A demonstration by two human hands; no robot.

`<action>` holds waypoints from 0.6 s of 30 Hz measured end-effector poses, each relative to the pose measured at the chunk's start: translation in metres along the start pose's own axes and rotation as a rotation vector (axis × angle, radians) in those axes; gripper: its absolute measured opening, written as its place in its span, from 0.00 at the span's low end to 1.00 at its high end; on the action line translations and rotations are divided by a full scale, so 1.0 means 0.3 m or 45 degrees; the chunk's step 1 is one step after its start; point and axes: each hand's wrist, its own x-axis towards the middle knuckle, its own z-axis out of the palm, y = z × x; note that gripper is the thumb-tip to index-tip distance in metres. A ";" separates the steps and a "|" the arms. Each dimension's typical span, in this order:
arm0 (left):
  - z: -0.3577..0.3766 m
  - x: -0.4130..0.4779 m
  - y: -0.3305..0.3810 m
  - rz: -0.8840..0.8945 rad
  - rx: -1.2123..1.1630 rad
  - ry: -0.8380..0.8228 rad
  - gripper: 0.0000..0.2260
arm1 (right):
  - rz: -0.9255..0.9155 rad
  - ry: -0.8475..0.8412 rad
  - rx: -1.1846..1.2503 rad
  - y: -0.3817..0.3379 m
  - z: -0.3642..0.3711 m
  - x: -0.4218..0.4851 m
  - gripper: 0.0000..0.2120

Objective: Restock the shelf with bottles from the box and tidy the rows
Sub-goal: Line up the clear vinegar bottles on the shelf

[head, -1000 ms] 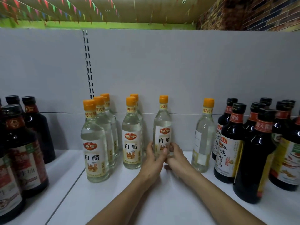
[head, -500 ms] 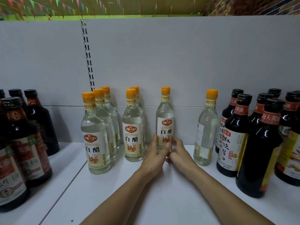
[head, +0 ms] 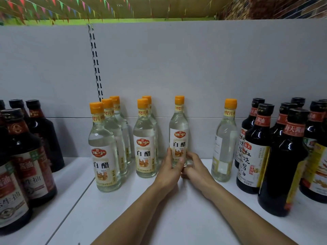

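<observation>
As left hand (head: 170, 171) and right hand (head: 196, 169) clasp the clear orange-capped vinegar bottle (head: 178, 131) low mid-frame, a shove could topple it

Body in view: two hands, two forearms.

Left hand (head: 170, 171): narrow across the back, with long slender fingers. The thumb (head: 181, 161) is rounded at the tip and its nail is too blurred to read.

Right hand (head: 196, 169): similar build. The knuckles show as a low ridge. The fingertips are partly hidden, so the nails are not legible.

Left forearm (head: 141, 207) and right forearm (head: 237, 207): both bare from the wrists to the lower frame edge behind the hands. They are slim and widen steadily away from the wrists. The wide-angle lens stretches them near the frame edge. Fine surface detail is not resolvable.
</observation>
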 end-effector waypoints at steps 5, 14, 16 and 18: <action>0.015 0.018 -0.023 -0.018 -0.018 0.015 0.41 | 0.045 0.006 0.033 -0.006 -0.002 -0.007 0.28; 0.004 0.018 -0.031 -0.035 -0.049 0.044 0.37 | 0.067 -0.021 0.022 -0.027 0.001 -0.028 0.31; 0.006 0.012 -0.029 -0.037 -0.019 0.062 0.45 | 0.072 -0.033 0.014 -0.032 0.001 -0.036 0.34; 0.001 0.008 -0.030 -0.042 -0.021 0.061 0.47 | 0.077 -0.048 0.032 -0.043 0.001 -0.044 0.35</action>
